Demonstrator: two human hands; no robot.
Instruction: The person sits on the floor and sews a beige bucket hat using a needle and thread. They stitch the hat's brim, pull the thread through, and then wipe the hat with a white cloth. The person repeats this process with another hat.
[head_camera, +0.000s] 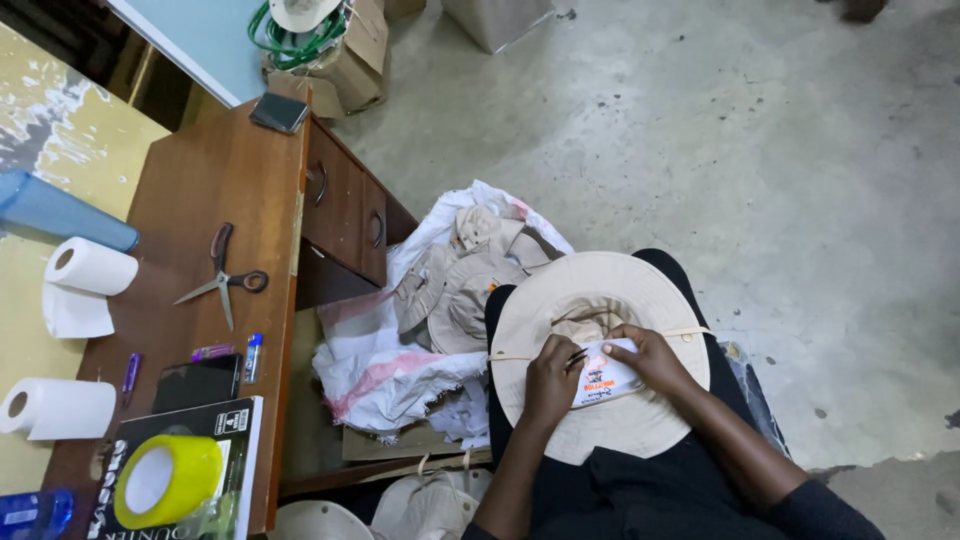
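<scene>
**Operator:** List the items from left to right.

**Technician:** Far left, on the wooden desk (215, 180): two paper rolls (88, 268), a pair of scissors (224, 275), pens, a dark phone (197, 382) and, at the near edge, a roll of yellow tape (165, 478) resting on a black book. Right of the desk, on the floor, an open white sack (375, 365) holds a pile of beige hats (455, 285). Right of the sack, a wide-brimmed beige hat (590, 420) lies on the person's lap, inside facing up, with a thin cord crossing the brim.

**Operator:** State of the hands?

**Technician:** The left hand (550, 378) is curled, fingertips pinching the left edge of a white printed label (605, 378). The right hand (650, 355) pinches the label's right end. Both hands press the label against the hat near the crown opening. The fingertips are partly hidden, so the exact grip on the label cannot be confirmed.

**Operator:** Handling properties?

**Technician:** Judgement only: the hat is light, soft cloth. The brim holds a flat shape but would flex and fold under pressure. It is not fragile and not slippery. The label appears thin and limp, and likely creases easily.

**Operator:** Recommended hold points?

**Technician:** Take the hat by the brim edge or at the crown seam. Hold the label by its two short ends, as shown. Avoid the cord: it would likely slide.
</scene>
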